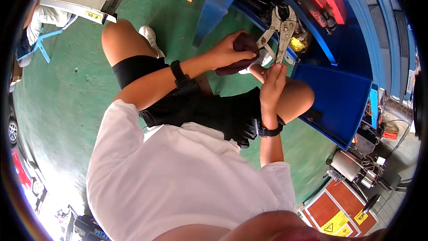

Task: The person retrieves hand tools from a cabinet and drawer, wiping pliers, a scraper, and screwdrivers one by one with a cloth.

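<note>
My left hand [226, 52] is closed around a dark maroon cloth [232, 68], bunched up over its fingers and hanging below them. My right hand [273, 85] pinches the handle end of a worn pair of locking pliers [285, 33]. Their jaws point away from me and are spread apart. The pliers' other handle reaches towards the cloth; whether the two touch, I cannot tell. Both hands are held in front of my bent knees, near a blue cabinet [356, 31].
A blue door or panel [332, 93] stands out at my right. Inside the cabinet lie a red case [332, 0] and a yellow item [298, 44]. An open tool drawer [71, 2] is at upper left. A motor-like machine [347, 165] and an orange-brown box [332, 205] stand at lower right.
</note>
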`<state>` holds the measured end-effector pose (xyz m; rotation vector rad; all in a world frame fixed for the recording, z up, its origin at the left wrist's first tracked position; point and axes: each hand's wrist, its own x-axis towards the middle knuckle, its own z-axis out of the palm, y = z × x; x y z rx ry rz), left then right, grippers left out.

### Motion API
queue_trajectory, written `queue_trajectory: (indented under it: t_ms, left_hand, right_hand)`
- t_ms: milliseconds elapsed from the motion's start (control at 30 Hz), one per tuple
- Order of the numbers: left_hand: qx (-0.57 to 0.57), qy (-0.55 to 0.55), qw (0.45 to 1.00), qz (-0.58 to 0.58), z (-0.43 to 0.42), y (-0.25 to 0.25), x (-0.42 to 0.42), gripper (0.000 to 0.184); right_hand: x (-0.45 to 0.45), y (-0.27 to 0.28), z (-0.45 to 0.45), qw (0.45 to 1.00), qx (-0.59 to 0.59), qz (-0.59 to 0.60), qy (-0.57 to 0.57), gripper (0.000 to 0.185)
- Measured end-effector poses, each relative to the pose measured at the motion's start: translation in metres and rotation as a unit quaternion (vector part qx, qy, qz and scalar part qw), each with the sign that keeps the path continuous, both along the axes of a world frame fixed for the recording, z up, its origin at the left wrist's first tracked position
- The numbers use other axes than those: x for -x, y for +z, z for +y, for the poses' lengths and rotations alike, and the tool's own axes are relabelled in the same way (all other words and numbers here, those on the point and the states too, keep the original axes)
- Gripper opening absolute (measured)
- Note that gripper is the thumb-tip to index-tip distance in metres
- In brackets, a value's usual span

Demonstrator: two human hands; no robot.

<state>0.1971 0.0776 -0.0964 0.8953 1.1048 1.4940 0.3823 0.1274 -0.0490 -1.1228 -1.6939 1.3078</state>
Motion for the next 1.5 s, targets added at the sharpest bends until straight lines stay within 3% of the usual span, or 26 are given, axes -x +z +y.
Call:
queue_trajectory:
  t_ms: [233,333,433,467,600,733,800,867,900,967,1000,1100,1233,1300,1333,1400,1433,1500]
  left_hand:
    - [-0.026,0.021,0.999,-0.041,0.001,0.014,-0.005,0.048]
    - [-0.031,0.042,0.997,-0.062,0.001,0.021,-0.012,0.043]
    - [-0.032,0.060,0.990,-0.124,0.000,0.021,-0.026,0.055]
    - [-0.032,0.064,0.989,-0.131,-0.001,0.021,-0.028,0.054]
    - [-0.028,0.077,0.985,-0.154,-0.003,0.018,-0.023,0.049]
    - [-0.013,0.095,0.981,-0.169,0.001,0.017,-0.025,0.045]
    - [0.075,0.130,0.981,-0.125,0.003,0.024,-0.025,0.042]
    - [0.131,0.097,0.982,-0.097,0.002,0.029,-0.018,0.043]
    - [0.159,0.082,0.980,-0.085,0.001,0.031,-0.018,0.045]
    - [0.230,0.090,0.964,-0.094,-0.001,0.034,-0.021,0.053]
    - [0.271,0.115,0.949,-0.115,0.000,0.036,-0.022,0.058]
    - [0.289,0.068,0.946,-0.127,-0.002,0.040,-0.018,0.066]
    - [0.267,0.048,0.953,-0.138,0.000,0.001,-0.020,0.072]
    - [0.262,-0.004,0.936,-0.236,0.000,-0.005,-0.013,0.076]
    - [0.261,-0.001,0.937,-0.233,0.001,-0.003,-0.012,0.076]
    - [0.230,0.046,0.905,-0.356,0.000,0.001,-0.014,0.072]
    - [0.230,0.049,0.906,-0.351,0.000,-0.003,-0.015,0.072]
    - [0.262,0.026,0.948,-0.179,-0.005,-0.014,-0.013,0.064]
  right_hand:
    - [0.011,-0.017,-0.018,0.996,0.053,0.068,-0.018,0.026]
    - [0.015,-0.023,-0.022,1.000,0.011,0.013,0.013,0.022]
    - [0.040,-0.031,-0.043,0.997,-0.080,-0.004,0.001,0.029]
    - [0.041,-0.024,-0.048,1.000,-0.004,-0.011,0.011,0.036]
    - [0.047,-0.032,-0.044,0.999,-0.030,0.002,0.027,0.034]
    - [0.041,-0.038,-0.032,0.999,0.024,-0.003,0.040,0.032]
    - [0.041,-0.040,-0.017,0.998,0.036,0.013,0.043,0.032]
    - [0.037,-0.037,-0.001,0.961,0.240,0.137,-0.019,0.027]
    - [0.032,-0.036,0.007,0.961,0.237,0.139,-0.023,0.027]
    - [0.018,-0.032,0.031,0.927,0.350,0.134,0.017,0.023]
    - [0.004,-0.057,0.053,0.918,0.375,0.124,0.029,0.019]
    - [0.014,-0.052,0.090,0.904,0.421,0.074,-0.035,0.019]
    - [0.016,-0.093,0.168,0.883,0.470,0.015,-0.003,0.020]
    - [0.029,-0.103,0.194,0.900,0.432,-0.028,0.044,0.027]
    - [0.038,-0.099,0.197,0.918,0.389,-0.064,0.034,0.024]
    - [0.056,-0.106,0.214,0.925,0.369,-0.073,0.047,0.023]
    - [0.068,-0.119,0.227,0.931,0.351,-0.085,0.056,0.023]
    - [0.087,-0.137,0.256,0.915,0.392,-0.064,0.068,0.024]
